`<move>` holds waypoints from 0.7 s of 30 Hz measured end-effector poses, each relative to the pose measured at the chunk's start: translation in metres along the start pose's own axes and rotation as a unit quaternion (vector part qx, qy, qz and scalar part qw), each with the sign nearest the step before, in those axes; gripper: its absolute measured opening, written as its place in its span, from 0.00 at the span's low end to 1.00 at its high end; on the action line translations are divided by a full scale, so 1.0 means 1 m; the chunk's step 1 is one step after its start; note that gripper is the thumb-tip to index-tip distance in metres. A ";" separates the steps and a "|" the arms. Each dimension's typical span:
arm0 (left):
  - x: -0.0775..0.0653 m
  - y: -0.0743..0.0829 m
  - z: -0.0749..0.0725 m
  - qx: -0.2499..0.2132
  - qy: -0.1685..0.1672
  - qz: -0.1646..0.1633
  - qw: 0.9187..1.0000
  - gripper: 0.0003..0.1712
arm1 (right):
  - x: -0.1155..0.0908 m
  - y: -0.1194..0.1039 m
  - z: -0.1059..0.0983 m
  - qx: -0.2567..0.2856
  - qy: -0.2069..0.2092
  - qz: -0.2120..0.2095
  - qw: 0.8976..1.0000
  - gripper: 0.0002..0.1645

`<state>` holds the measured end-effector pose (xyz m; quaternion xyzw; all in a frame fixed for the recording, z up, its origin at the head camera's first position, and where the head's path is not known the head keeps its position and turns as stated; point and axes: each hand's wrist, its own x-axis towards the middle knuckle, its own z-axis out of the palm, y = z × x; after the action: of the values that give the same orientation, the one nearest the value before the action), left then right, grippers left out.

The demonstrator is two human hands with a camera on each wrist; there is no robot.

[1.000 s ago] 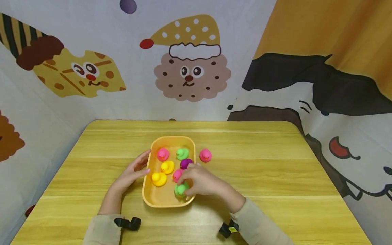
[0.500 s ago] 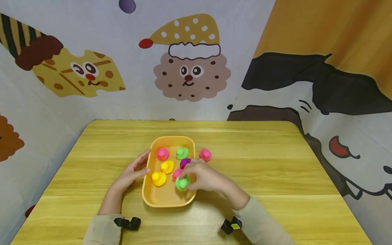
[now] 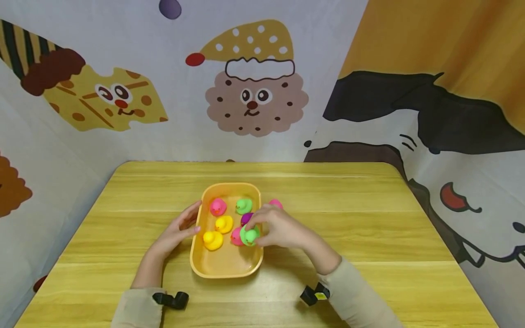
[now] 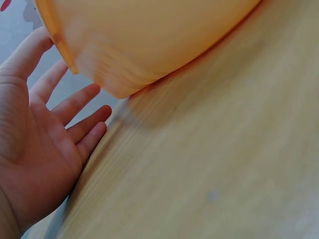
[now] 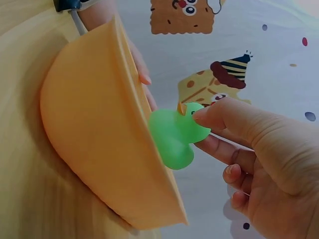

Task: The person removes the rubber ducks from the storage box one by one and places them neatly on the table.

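A green toy duck (image 3: 249,235) is pinched between the thumb and fingers of my right hand (image 3: 280,228). In the right wrist view that duck (image 5: 174,134) is up at the rim of the orange plastic tray (image 5: 94,124). My left hand (image 3: 176,230) rests at the tray's left side. Its thumb and fingertips (image 4: 93,90) are spread against the wall and rim in the left wrist view. Inside lie a pink duck (image 3: 218,207), another green duck (image 3: 244,207), two yellow ducks (image 3: 213,240), a partly covered purple duck (image 3: 246,219) and a second pink duck (image 3: 236,236).
Outside the tray, to its right, a pink duck (image 3: 276,203) sits on the wooden table (image 3: 348,200), mostly hidden behind my right hand. Cartoon-printed cloth (image 3: 164,146) hangs behind the table. Black cameras (image 3: 171,300) are strapped to both wrists.
My right hand has lifted the green duck and carried it from the tray's near right corner away from me toward its right rim. My left hand has stayed in place.
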<state>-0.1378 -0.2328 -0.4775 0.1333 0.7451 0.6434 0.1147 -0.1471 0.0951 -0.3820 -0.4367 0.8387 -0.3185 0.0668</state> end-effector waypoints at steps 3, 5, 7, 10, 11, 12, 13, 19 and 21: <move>0.000 0.000 0.000 -0.001 0.001 0.001 1.000 0.39 | 0.000 0.002 -0.005 -0.004 0.004 -0.001 1.000 0.17; 0.000 0.000 0.000 -0.004 0.001 0.002 1.000 0.39 | -0.001 0.003 -0.008 -0.005 0.009 -0.003 1.000 0.17; 0.000 0.000 0.000 -0.006 0.000 0.003 1.000 0.39 | -0.001 0.003 -0.013 -0.001 0.013 -0.003 1.000 0.16; 0.000 0.000 0.000 -0.003 0.000 0.003 1.000 0.40 | -0.003 0.004 -0.019 0.011 0.016 0.003 1.000 0.17; 0.000 0.000 0.000 -0.002 0.000 0.003 1.000 0.40 | -0.003 0.004 -0.021 0.015 0.017 0.004 1.000 0.17; 0.000 0.000 0.000 -0.001 0.000 0.003 1.000 0.39 | -0.003 0.005 -0.023 0.017 0.017 0.007 1.000 0.17; 0.000 0.000 0.000 -0.001 0.000 0.003 1.000 0.39 | -0.004 0.006 -0.025 0.018 0.017 0.008 1.000 0.17; 0.001 -0.001 0.000 -0.002 -0.001 0.004 1.000 0.39 | -0.006 0.015 -0.035 0.020 0.021 0.018 0.999 0.16; 0.001 -0.001 0.000 0.000 0.000 0.004 1.000 0.39 | -0.007 0.018 -0.039 0.023 0.024 0.016 0.999 0.16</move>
<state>-0.1384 -0.2329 -0.4782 0.1361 0.7447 0.6437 0.1123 -0.1704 0.1268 -0.3635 -0.4135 0.8397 -0.3465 0.0619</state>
